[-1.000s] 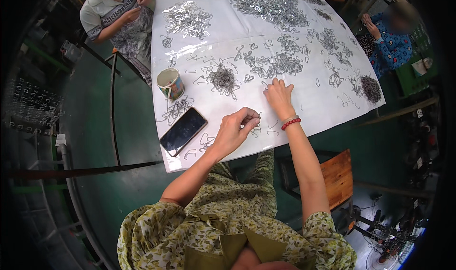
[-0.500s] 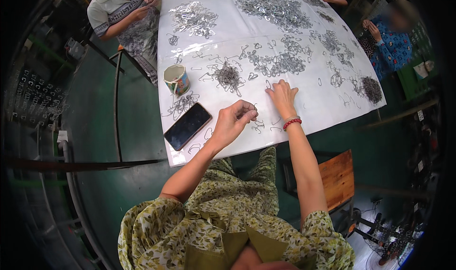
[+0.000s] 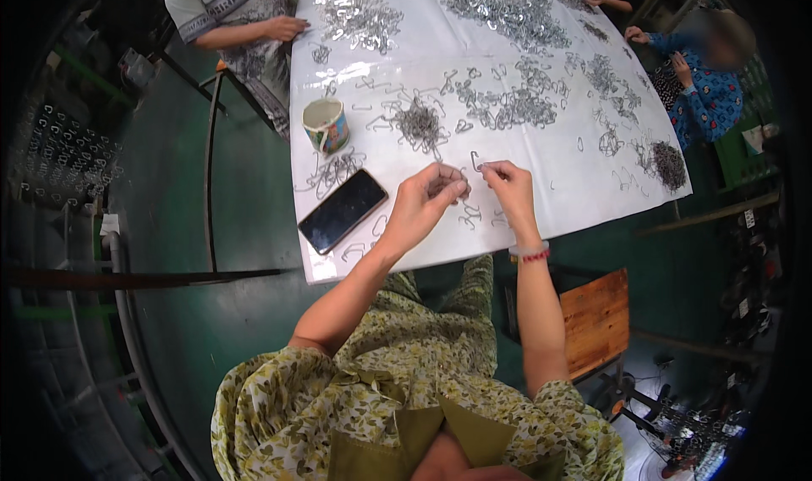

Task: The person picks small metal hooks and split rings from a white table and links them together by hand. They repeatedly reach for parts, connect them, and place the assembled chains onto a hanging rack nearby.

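Observation:
My right hand [image 3: 513,195] pinches a small bent metal hook [image 3: 474,160] between thumb and fingertips, lifted over the white-covered table [image 3: 584,195]. Close beside it on the left, my left hand [image 3: 425,200] is curled closed, thumb against fingers. What lies inside that hand is mostly hidden. Several loose wire hooks [image 3: 468,217] lie on the white cover just below the two hands. Beyond my left hand sits a dense pile of dark wire pieces [image 3: 418,126], and farther right a spread of shiny metal clips [image 3: 520,107].
A black phone [image 3: 343,210] lies left of my left hand, with a patterned cup [image 3: 326,128] behind it. Larger heaps of metal clips [image 3: 503,14] cover the far side. Other people work along the left, far and right edges. A wooden stool [image 3: 596,322] stands at lower right.
My right hand has drawn back from the table with a metal hook and closed its spread fingers on it. My left hand stays curled. The person at the left has lowered a hand toward the table.

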Available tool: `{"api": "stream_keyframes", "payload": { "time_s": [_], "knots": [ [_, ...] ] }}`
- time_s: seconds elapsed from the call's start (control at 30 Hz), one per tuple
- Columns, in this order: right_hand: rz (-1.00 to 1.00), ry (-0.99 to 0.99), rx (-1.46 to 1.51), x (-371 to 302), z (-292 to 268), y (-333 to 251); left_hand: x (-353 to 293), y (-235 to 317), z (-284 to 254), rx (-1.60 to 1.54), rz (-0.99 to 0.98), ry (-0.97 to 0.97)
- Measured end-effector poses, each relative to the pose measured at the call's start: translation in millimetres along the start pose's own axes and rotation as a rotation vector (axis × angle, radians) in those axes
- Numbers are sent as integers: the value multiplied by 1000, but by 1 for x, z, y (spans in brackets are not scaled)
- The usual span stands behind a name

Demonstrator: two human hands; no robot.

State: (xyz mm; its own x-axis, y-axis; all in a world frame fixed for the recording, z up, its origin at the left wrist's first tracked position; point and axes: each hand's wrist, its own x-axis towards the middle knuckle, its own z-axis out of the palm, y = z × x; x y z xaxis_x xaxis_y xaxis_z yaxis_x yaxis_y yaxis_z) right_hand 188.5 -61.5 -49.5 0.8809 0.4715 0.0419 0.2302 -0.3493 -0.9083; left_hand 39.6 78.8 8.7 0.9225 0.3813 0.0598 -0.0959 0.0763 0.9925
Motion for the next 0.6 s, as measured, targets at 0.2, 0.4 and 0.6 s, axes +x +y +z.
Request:
{"api": "stream_keyframes", "payload": {
  "time_s": [0.2,0.4,0.6],
  "knots": [
    [-21,128,357,-87,0,-20,5,-19,17,126,138,-23],
    [-192,238,133,-116,-2,-46,-9,-1,30,177,72,-30],
    [-187,201,195,-102,0,-38,-17,16,16,115,85,-43]
  ]
}}
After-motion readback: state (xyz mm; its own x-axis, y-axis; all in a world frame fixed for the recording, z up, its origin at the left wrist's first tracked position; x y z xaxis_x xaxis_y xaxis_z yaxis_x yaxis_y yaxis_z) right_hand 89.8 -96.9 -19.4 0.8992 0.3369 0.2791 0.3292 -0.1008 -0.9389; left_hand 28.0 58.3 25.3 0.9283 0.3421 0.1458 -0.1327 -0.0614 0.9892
